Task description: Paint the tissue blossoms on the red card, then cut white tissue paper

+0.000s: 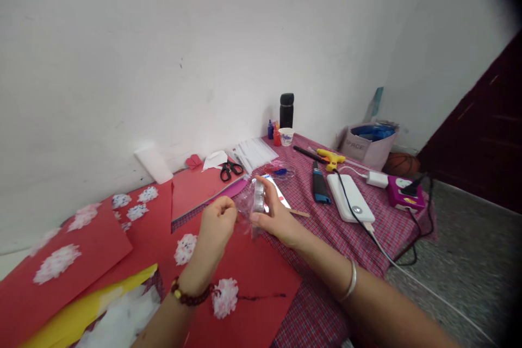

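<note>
Plaid tablecloth point(393, 228), centre to right. Red sheet point(261, 266) near, below hands. Right hand point(281, 223): thumb and fingers gripping clear plastic pack point(258, 198). Left hand point(220, 223): fingers curled in, can't tell if pinching anything. Pack between hands, just right of left hand.

The hands point(274, 216) handle clear plastic packaging point(258, 202) near red paper point(261, 277).

The left hand point(220, 216) makes a fist in front of the scissors point(230, 166), and the right hand point(275, 216) curls to their right.
</note>
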The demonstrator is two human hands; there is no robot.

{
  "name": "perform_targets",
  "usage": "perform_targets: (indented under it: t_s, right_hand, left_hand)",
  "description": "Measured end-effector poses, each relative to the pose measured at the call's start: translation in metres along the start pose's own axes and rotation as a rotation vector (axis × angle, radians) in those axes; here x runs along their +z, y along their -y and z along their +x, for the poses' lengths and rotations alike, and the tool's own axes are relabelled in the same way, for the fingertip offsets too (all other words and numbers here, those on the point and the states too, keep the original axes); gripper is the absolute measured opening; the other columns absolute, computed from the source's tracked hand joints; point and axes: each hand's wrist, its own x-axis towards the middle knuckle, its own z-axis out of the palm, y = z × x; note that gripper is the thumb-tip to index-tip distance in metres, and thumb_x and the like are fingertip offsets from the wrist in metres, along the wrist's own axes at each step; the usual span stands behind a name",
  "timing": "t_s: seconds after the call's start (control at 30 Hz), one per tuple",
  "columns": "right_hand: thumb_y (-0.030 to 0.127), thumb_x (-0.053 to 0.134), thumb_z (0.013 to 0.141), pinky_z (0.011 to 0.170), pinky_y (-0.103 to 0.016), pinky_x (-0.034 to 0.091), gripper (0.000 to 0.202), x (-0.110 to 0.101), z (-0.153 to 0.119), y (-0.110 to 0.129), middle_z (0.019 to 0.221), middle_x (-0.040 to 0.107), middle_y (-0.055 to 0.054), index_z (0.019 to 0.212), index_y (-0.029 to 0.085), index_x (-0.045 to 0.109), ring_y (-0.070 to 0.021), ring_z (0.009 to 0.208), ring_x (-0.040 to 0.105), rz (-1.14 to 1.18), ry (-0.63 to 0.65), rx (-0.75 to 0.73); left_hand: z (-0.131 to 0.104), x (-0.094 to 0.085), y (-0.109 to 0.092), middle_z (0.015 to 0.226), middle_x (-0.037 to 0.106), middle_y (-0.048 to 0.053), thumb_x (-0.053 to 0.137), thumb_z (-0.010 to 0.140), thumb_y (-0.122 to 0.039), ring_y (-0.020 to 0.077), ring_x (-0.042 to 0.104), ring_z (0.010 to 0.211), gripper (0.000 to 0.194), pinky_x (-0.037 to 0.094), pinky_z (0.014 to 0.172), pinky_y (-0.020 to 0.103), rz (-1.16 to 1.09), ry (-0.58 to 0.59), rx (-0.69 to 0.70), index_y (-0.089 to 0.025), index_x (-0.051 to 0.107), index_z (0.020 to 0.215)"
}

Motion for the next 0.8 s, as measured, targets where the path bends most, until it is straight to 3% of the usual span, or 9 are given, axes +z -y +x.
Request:
perform_targets:
  t_s: [0.1,0.2,0.33,0.43,0.5,0.57,0.63,0.73,0.8]
  right_hand:
    - [0.032,0.077,0.063,0.065,-0.03,0.05,0.087,-0.006,0.0,0.012,0.118,0.052,-0.005,0.138,0.036,0.031,-0.0171,0.083,0.056,0.113,-0.015,-0.026]
    - [0.044,0.075,0.062,0.069,-0.034,0.05,0.082,-0.02,0.002,0.023,0.118,0.056,-0.004,0.134,0.036,0.037,-0.0197,0.087,0.059,0.288,0.024,-0.023]
    - [0.063,0.065,0.062,0.08,-0.048,0.049,0.079,-0.037,0.005,0.031,0.121,0.059,-0.009,0.132,0.031,0.044,-0.0287,0.103,0.058,0.39,0.035,-0.066]
    - [0.064,0.061,0.066,0.084,-0.054,0.046,0.076,-0.044,0.005,0.037,0.13,0.054,-0.009,0.133,0.032,0.044,-0.0313,0.112,0.055,0.458,0.035,-0.127]
    - [0.064,0.059,0.068,0.086,-0.057,0.044,0.074,-0.048,0.005,0.042,0.135,0.051,-0.008,0.134,0.033,0.043,-0.0321,0.116,0.052,0.504,0.042,-0.142]
    - [0.065,0.055,0.072,0.088,-0.059,0.043,0.07,-0.052,0.005,0.048,0.136,0.051,-0.009,0.133,0.033,0.044,-0.0321,0.118,0.05,0.528,0.015,-0.146]
    - [0.062,0.052,0.076,0.09,-0.059,0.041,0.062,-0.054,0.006,0.05,0.131,0.055,-0.008,0.13,0.032,0.048,-0.0309,0.118,0.05,0.537,-0.028,-0.165]
    - [0.053,0.052,0.079,0.093,-0.055,0.042,0.048,-0.044,0.005,0.044,0.12,0.062,-0.006,0.12,0.029,0.055,-0.0291,0.116,0.053,0.522,-0.036,-0.135]
    - [0.05,0.054,0.079,0.091,-0.051,0.045,0.043,-0.031,0.005,0.037,0.114,0.065,-0.006,0.113,0.024,0.059,-0.0286,0.112,0.056,0.449,0.021,-0.046]
  left_hand:
    - [0.005,-0.026,0.0,0.05,0.035,-0.006,0.043,0.066,-0.021,0.0114,0.032,0.046,0.007,0.024,0.045,0.024,0.093,-0.131,0.02,-0.022,0.041,0.059]
    - [-0.005,-0.04,0.001,0.049,0.033,-0.006,0.043,0.071,-0.018,0.0124,0.035,0.047,0.013,0.025,0.048,0.024,0.38,-0.216,0.162,-0.022,0.04,0.059]
    - [-0.034,-0.02,0.019,0.058,0.043,-0.004,0.041,0.072,-0.008,0.0133,0.044,0.05,0.015,0.03,0.05,0.025,0.715,-0.098,0.443,-0.022,0.041,0.066]
    - [-0.052,0.002,0.039,0.069,0.052,0.0,0.04,0.071,-0.002,0.0163,0.053,0.059,0.02,0.037,0.054,0.027,0.895,-0.001,0.626,-0.022,0.043,0.069]
    - [-0.058,0.009,0.047,0.073,0.056,0.003,0.039,0.071,0.001,0.0188,0.057,0.064,0.023,0.042,0.057,0.028,0.977,0.05,0.652,-0.021,0.048,0.072]
    - [-0.06,0.01,0.048,0.078,0.06,0.006,0.04,0.071,0.002,0.0211,0.061,0.071,0.026,0.046,0.061,0.03,0.975,0.12,0.582,-0.02,0.053,0.077]
    - [-0.057,0.008,0.039,0.09,0.063,0.008,0.045,0.072,-0.001,0.0227,0.062,0.079,0.027,0.049,0.067,0.033,0.799,0.189,0.421,-0.018,0.057,0.09]
    - [-0.044,0.007,0.012,0.103,0.063,0.011,0.052,0.082,-0.023,0.021,0.063,0.074,0.038,0.051,0.062,0.034,0.147,0.261,0.034,-0.018,0.047,0.12]
    - [-0.033,0.009,-0.006,0.1,0.064,0.011,0.044,0.09,-0.041,0.0192,0.064,0.07,0.038,0.052,0.056,0.032,-0.381,0.343,-0.217,-0.018,0.045,0.12]
